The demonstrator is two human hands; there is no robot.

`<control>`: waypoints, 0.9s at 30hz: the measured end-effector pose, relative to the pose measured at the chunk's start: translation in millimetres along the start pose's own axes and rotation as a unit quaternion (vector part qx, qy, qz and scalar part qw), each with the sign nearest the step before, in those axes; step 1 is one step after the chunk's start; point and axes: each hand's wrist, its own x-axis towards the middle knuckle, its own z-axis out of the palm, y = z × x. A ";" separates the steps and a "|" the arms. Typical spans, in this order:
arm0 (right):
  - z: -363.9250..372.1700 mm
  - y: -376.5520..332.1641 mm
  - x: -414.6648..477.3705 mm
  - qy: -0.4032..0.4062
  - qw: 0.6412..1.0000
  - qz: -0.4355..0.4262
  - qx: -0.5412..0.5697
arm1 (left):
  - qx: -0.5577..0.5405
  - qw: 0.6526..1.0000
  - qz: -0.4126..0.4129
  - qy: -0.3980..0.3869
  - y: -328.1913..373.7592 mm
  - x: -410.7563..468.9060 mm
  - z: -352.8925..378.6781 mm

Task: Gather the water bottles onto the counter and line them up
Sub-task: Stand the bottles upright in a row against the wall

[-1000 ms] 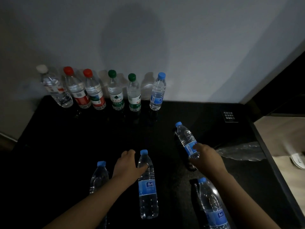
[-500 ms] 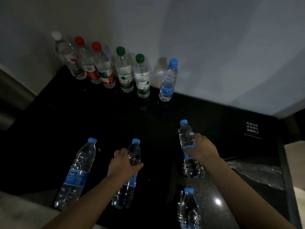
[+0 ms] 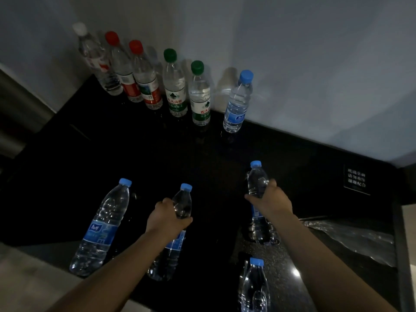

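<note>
On the black counter (image 3: 213, 158) several bottles stand in a row along the wall: a white-capped one (image 3: 96, 61), two red-capped (image 3: 144, 79), two green-capped (image 3: 199, 95) and a blue-capped one (image 3: 237, 102). My left hand (image 3: 167, 218) grips a blue-capped bottle (image 3: 182, 206) around its upper body. My right hand (image 3: 267, 200) grips another blue-capped bottle (image 3: 257, 181) just below its shoulder. A third blue-capped bottle (image 3: 101, 228) stands at the near left, and a fourth (image 3: 255, 289) stands at the near right.
A crumpled clear plastic wrap (image 3: 351, 239) lies on the counter to the right. A small sign with white characters (image 3: 356, 180) sits at the right rear. The counter's near edge runs just below the front bottles; a grey wall stands behind.
The view has tilted and come closer to the counter. Both hands keep their grips on the same two blue-capped bottles, with little other movement.
</note>
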 end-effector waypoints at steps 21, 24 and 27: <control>-54.5 18.9 -13.4 0.131 0.965 -0.052 0.219 | -0.105 0.976 0.182 0.053 72.0 -12.8 -48.3; -69.5 15.8 -4.7 0.152 0.949 -0.072 0.265 | -0.115 0.970 0.204 0.068 92.0 -11.2 -55.4; -80.8 10.3 9.9 0.176 0.936 -0.086 0.292 | -0.122 0.966 0.216 0.075 109.0 -7.3 -62.4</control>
